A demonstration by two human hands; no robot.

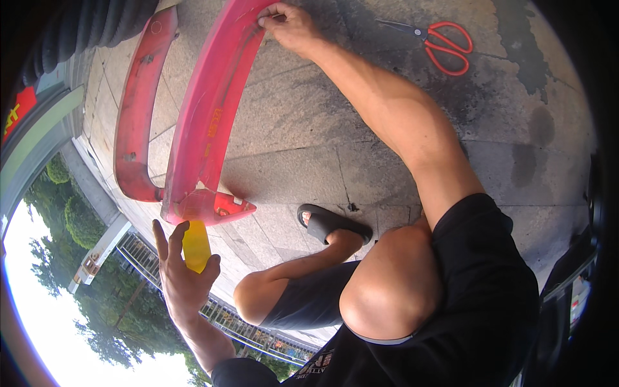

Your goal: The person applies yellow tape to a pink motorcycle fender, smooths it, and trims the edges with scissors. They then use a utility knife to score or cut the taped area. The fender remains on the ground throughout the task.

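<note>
Pinching the pink panel (193, 109) far along its edge with the right hand (293, 31); clasping the block (196, 246) with the left hand (187, 284) by the panel's near end; seemingly working midway, with streaks (250, 40) remaining.

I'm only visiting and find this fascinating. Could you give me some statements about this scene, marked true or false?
1. The left hand holds a yellow piece. True.
2. The right hand touches a pink curved panel. True.
3. Only one curved panel is in view. False: a red curved panel is left of the pink one.
4. Red-handled scissors lie on the paving. True.
5. The visible sandal is white. False: it is a black slide sandal.
</note>
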